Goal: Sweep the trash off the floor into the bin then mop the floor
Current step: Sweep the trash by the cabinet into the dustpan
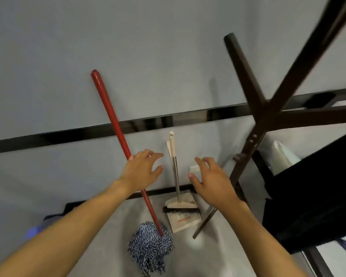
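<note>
Left hand [142, 168] and right hand [210, 176], spread and empty, flank the broom [180, 204] between mop [150, 248] and rack [266, 110]

Clear gap btwn mop handle [112, 116] & rack pole [252, 142]; broom handle [176, 172] mid-gap.

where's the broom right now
Head view, centre: the broom stands against the wall between the left hand and right hand, mop on its left, wooden rack on its right.
</note>
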Demonstrator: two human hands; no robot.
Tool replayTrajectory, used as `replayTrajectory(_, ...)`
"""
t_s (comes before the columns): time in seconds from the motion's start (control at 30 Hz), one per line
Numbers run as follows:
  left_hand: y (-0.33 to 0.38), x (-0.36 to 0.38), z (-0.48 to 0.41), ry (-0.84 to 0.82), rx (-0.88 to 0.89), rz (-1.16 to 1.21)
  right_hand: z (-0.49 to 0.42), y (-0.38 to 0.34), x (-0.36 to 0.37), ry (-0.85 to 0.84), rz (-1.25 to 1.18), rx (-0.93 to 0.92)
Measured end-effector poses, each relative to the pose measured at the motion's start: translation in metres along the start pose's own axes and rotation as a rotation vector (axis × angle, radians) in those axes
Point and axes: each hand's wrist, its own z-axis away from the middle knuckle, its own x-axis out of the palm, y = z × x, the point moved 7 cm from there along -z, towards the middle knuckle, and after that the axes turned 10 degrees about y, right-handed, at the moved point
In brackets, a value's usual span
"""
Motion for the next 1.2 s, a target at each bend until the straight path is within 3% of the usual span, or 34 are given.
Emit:
replayTrajectory(0.27, -0.052, 0.111, -0.056, -0.117, 0.037, 0.082, -0.064, -0.002, 0.105, 0.002, -0.171, 0.106)
replayTrajectory(0.53, -0.088, 0.214, -0.124, -0.205, 0.13, 0.086, -0.112, 0.009, 0.176, 0.039, -0.424, 0.375)
replayTrajectory(0.67, -0.094, 0.254, -0.143, -0.232, 0.284, 0.035, -0.141, 0.021, 0.204, 0.074, -0.503, 0.444)
replayTrajectory(0.8, -0.087, 0.276, -0.152, -0.148, 0.402, 0.04, -0.166, 0.028, 0.231, 0.129, -0.69, 0.469)
replayTrajectory(1.0, -0.065, 0.263, -0.15, -0.052, 0.586, 0.086, -0.161, 0.042, 0.211, 0.328, -0.787, 0.507)
replayTrajectory(1.2, -0.01, 0.199, -0.159, 0.124, 0.79, 0.027, -0.139, 0.042, 0.111, 0.45, -0.814, 0.403)
